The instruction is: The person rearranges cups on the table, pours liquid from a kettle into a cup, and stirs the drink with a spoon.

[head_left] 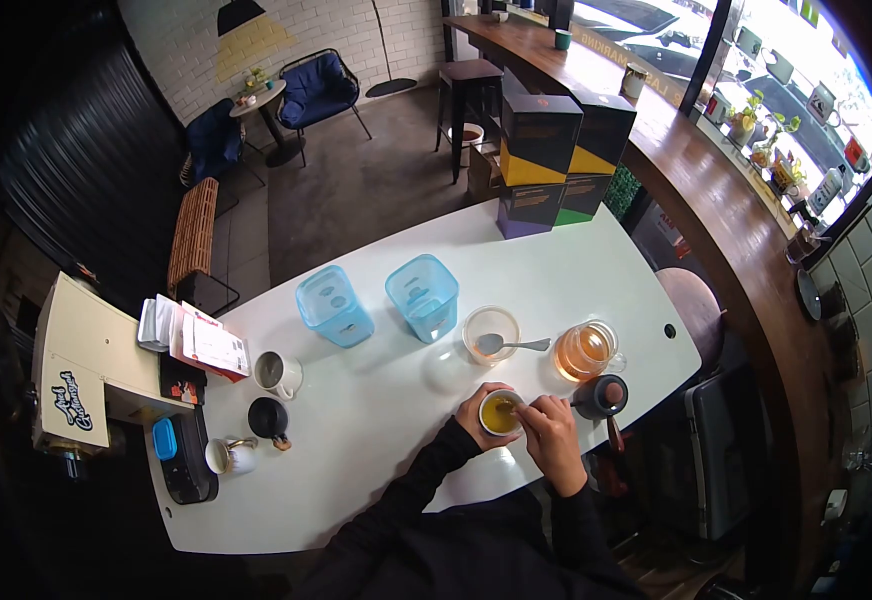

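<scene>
A small white cup (pixel 500 412) of yellow-green liquid is near the front edge of the white table. My left hand (pixel 474 418) is wrapped round the cup's left side. At its right rim, my right hand (pixel 554 440) pinches a thin utensil that dips into the liquid; most of it is hidden by the fingers. Just behind the cup stands a clear tub (pixel 476 318) with a metal spoon (pixel 516 344) lying across it. A glass pitcher (pixel 584 352) of amber liquid is to the right, beside a dark round pot (pixel 601 395) with a wooden handle.
Two blue translucent containers (pixel 336 308) (pixel 423 300) stand at the table's middle back. White mugs (pixel 278 374) (pixel 234 456), a black cup (pixel 268 417), papers (pixel 206 338) and a black tray (pixel 192 460) are on the left. Tall boxes (pixel 540 150) rise at the back right.
</scene>
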Demonstrator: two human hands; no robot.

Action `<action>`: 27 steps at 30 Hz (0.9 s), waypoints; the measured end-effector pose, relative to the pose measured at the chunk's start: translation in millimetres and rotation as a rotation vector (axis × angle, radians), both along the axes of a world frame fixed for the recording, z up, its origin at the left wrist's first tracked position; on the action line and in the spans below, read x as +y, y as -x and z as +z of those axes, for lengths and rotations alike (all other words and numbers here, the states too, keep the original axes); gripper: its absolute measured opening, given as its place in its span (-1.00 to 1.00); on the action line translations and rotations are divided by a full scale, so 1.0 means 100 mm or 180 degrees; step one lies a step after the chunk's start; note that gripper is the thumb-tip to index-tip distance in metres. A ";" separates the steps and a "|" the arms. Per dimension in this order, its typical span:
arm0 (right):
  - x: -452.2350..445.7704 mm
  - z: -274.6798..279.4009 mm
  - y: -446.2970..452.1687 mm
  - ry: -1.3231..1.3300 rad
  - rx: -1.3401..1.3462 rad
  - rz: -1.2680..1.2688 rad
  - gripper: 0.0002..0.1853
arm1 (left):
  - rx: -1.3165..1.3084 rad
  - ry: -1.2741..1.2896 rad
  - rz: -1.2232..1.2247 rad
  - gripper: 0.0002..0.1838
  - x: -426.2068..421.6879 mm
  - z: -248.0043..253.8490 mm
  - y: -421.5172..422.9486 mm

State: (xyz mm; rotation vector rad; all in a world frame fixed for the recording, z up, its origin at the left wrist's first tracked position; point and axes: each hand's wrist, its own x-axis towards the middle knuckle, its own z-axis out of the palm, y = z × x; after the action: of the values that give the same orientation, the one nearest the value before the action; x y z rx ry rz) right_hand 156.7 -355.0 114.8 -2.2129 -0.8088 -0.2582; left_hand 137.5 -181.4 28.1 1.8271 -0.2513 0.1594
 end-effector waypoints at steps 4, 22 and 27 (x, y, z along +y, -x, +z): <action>0.07 -0.05 0.02 -0.0185 0.0047 0.0028 -0.89 | 0.0075 0.0023 -0.0009 -0.14 0.00 -0.02 0.00; 0.08 -0.12 0.06 -0.0375 0.0046 -0.0396 -0.93 | 0.0047 -0.0015 0.0014 -0.12 0.01 -0.04 -0.01; 0.08 -0.12 0.12 -0.0254 0.0143 -0.0145 -0.93 | 0.0021 -0.0120 0.0098 -0.13 0.01 -0.05 -0.02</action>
State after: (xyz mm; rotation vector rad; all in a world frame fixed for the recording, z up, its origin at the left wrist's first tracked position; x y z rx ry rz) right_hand 144.9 -346.7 102.6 -2.1565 -0.7125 -0.2575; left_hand 139.3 -180.7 22.7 1.8694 -0.2228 0.1711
